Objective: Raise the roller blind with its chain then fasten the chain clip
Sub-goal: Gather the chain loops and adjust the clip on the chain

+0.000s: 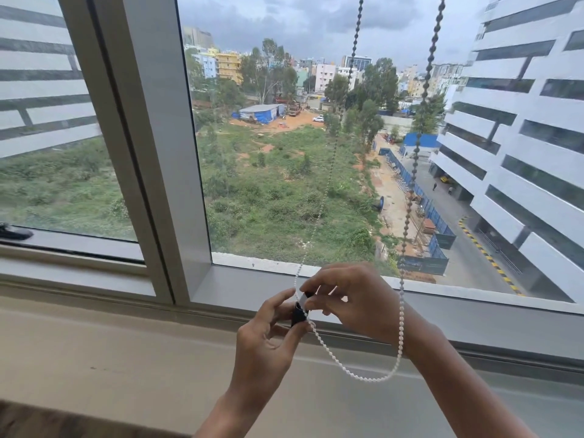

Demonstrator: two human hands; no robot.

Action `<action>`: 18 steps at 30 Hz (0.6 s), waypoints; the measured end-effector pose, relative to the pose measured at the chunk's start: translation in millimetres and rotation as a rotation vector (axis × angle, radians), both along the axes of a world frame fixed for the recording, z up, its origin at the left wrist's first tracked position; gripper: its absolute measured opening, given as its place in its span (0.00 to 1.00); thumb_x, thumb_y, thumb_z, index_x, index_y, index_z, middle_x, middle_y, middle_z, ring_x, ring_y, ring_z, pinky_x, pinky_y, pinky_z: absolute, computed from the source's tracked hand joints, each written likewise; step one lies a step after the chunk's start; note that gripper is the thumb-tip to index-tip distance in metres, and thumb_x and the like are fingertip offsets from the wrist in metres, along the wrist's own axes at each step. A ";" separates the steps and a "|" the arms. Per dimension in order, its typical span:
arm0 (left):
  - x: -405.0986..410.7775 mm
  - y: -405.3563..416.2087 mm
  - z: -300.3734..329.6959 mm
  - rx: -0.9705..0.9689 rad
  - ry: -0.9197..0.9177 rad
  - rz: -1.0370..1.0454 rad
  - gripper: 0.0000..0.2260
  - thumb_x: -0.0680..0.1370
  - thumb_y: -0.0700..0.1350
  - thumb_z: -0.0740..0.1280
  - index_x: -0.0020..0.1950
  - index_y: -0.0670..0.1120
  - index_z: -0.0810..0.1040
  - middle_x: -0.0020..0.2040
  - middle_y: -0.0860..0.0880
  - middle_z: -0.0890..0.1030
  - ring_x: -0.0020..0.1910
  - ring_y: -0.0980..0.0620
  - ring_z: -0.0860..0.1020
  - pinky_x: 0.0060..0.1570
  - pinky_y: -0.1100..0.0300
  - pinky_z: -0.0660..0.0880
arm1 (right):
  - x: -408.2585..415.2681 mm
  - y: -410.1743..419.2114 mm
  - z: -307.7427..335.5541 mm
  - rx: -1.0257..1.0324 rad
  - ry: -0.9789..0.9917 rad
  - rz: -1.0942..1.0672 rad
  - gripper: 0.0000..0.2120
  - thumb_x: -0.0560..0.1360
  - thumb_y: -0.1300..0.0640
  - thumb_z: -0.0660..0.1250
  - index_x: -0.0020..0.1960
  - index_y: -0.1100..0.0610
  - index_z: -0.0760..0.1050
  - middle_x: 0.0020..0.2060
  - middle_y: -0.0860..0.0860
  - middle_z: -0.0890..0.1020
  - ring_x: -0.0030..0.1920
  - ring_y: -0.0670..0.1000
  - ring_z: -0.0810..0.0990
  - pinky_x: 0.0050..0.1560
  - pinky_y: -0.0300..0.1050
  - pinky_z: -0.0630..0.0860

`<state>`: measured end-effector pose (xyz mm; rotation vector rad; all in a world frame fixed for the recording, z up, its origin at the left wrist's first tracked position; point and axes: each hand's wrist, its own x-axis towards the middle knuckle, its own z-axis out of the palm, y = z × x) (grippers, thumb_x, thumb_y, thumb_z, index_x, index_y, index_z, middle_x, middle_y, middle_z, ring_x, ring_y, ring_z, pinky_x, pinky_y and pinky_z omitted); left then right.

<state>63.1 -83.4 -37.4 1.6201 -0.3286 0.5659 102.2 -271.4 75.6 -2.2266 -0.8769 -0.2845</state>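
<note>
A white bead chain (401, 327) hangs in two strands in front of the window and loops below my hands. A small black clip (298, 312) sits between both hands, with one strand of the chain running along it. My left hand (268, 339) grips the clip from the left, thumb and fingertips on its body. My right hand (347, 295) pinches the top of the clip and the chain from the right. The roller blind itself is out of view above the frame.
A grey window frame post (148, 153) stands at the left of the pane. The beige sill (126, 358) runs below my hands. A dark window handle (14, 232) lies at the far left. Outside are buildings and a green lot.
</note>
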 end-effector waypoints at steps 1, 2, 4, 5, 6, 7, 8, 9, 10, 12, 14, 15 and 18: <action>-0.4 0.1 0.4 0.006 -0.003 0.003 0.23 0.74 0.52 0.77 0.69 0.62 0.80 0.55 0.60 0.90 0.50 0.55 0.91 0.48 0.50 0.88 | 0.1 0.4 1.0 -0.009 -0.009 0.003 0.07 0.74 0.64 0.81 0.52 0.62 0.88 0.41 0.53 0.89 0.33 0.35 0.83 0.39 0.30 0.81; -1.0 0.3 0.7 0.009 -0.007 0.007 0.23 0.74 0.53 0.77 0.68 0.63 0.81 0.55 0.61 0.90 0.50 0.56 0.91 0.49 0.51 0.88 | 0.1 0.7 2.2 -0.019 -0.017 0.005 0.07 0.74 0.63 0.81 0.52 0.61 0.89 0.41 0.52 0.89 0.34 0.34 0.83 0.40 0.31 0.81; -2.3 1.2 1.9 0.006 -0.015 0.013 0.24 0.74 0.53 0.78 0.68 0.66 0.81 0.55 0.62 0.90 0.49 0.56 0.91 0.51 0.55 0.88 | -0.8 1.2 4.5 -0.031 -0.024 0.013 0.07 0.74 0.63 0.81 0.52 0.61 0.89 0.41 0.51 0.89 0.35 0.33 0.82 0.41 0.33 0.82; -2.6 1.6 2.7 0.004 -0.024 0.015 0.24 0.73 0.53 0.78 0.68 0.67 0.81 0.54 0.62 0.90 0.49 0.56 0.91 0.51 0.57 0.87 | -1.8 1.4 5.1 -0.033 -0.024 0.017 0.07 0.74 0.63 0.80 0.52 0.61 0.89 0.42 0.51 0.89 0.35 0.33 0.82 0.42 0.33 0.82; -2.9 1.9 3.6 0.004 -0.037 0.015 0.23 0.74 0.52 0.78 0.68 0.67 0.81 0.54 0.61 0.90 0.48 0.55 0.91 0.51 0.58 0.87 | -2.6 1.9 6.0 -0.034 -0.025 0.019 0.07 0.75 0.63 0.80 0.53 0.61 0.88 0.42 0.52 0.89 0.36 0.34 0.82 0.42 0.33 0.82; -3.1 2.0 4.6 0.005 -0.055 0.013 0.23 0.74 0.52 0.78 0.67 0.67 0.82 0.53 0.61 0.90 0.47 0.55 0.91 0.51 0.59 0.87 | -3.2 2.4 6.6 -0.038 -0.030 0.021 0.07 0.75 0.63 0.80 0.53 0.61 0.88 0.42 0.52 0.89 0.36 0.35 0.82 0.42 0.33 0.82; -3.3 2.3 5.7 0.006 -0.071 0.010 0.22 0.74 0.51 0.78 0.67 0.67 0.82 0.53 0.61 0.90 0.46 0.55 0.91 0.51 0.60 0.87 | -3.9 3.0 7.1 -0.043 -0.037 0.022 0.07 0.75 0.63 0.80 0.53 0.61 0.89 0.43 0.52 0.89 0.37 0.38 0.84 0.43 0.33 0.82; -3.4 2.7 6.6 0.006 -0.081 0.007 0.21 0.75 0.50 0.78 0.66 0.66 0.83 0.53 0.60 0.90 0.46 0.55 0.91 0.50 0.60 0.86 | -4.2 3.7 8.0 -0.049 -0.043 0.021 0.08 0.75 0.63 0.80 0.53 0.61 0.89 0.43 0.52 0.89 0.39 0.42 0.85 0.43 0.33 0.82; -3.4 3.1 7.0 0.007 -0.083 0.007 0.21 0.75 0.50 0.78 0.65 0.66 0.83 0.52 0.60 0.91 0.46 0.55 0.91 0.50 0.59 0.87 | -4.7 4.3 8.9 -0.049 -0.047 0.020 0.07 0.75 0.63 0.80 0.53 0.61 0.89 0.43 0.53 0.89 0.40 0.45 0.86 0.43 0.35 0.83; -3.7 3.9 7.6 0.012 -0.082 0.019 0.19 0.75 0.50 0.78 0.64 0.65 0.84 0.51 0.60 0.91 0.45 0.54 0.91 0.50 0.57 0.87 | -5.1 4.6 10.8 -0.046 -0.055 0.023 0.07 0.75 0.63 0.80 0.53 0.62 0.89 0.44 0.53 0.90 0.41 0.48 0.87 0.43 0.38 0.84; -4.5 4.2 8.2 0.015 -0.090 0.030 0.18 0.75 0.51 0.78 0.63 0.66 0.84 0.51 0.60 0.91 0.45 0.54 0.90 0.49 0.58 0.87 | -5.3 4.4 11.9 -0.054 -0.070 0.028 0.07 0.75 0.63 0.79 0.53 0.61 0.89 0.44 0.53 0.90 0.41 0.48 0.87 0.44 0.40 0.84; -5.0 4.0 8.8 0.011 -0.091 0.032 0.18 0.75 0.51 0.78 0.63 0.67 0.84 0.51 0.60 0.91 0.45 0.54 0.90 0.50 0.59 0.86 | -5.3 4.5 12.2 -0.056 -0.077 0.031 0.07 0.75 0.64 0.79 0.53 0.61 0.89 0.44 0.53 0.90 0.41 0.48 0.87 0.44 0.40 0.84; -5.4 5.0 9.5 -0.004 -0.078 0.033 0.18 0.75 0.51 0.78 0.62 0.67 0.84 0.50 0.60 0.91 0.45 0.54 0.90 0.50 0.56 0.87 | -5.0 5.1 11.8 -0.051 -0.086 0.040 0.07 0.75 0.63 0.79 0.53 0.61 0.89 0.44 0.53 0.90 0.41 0.48 0.87 0.43 0.40 0.84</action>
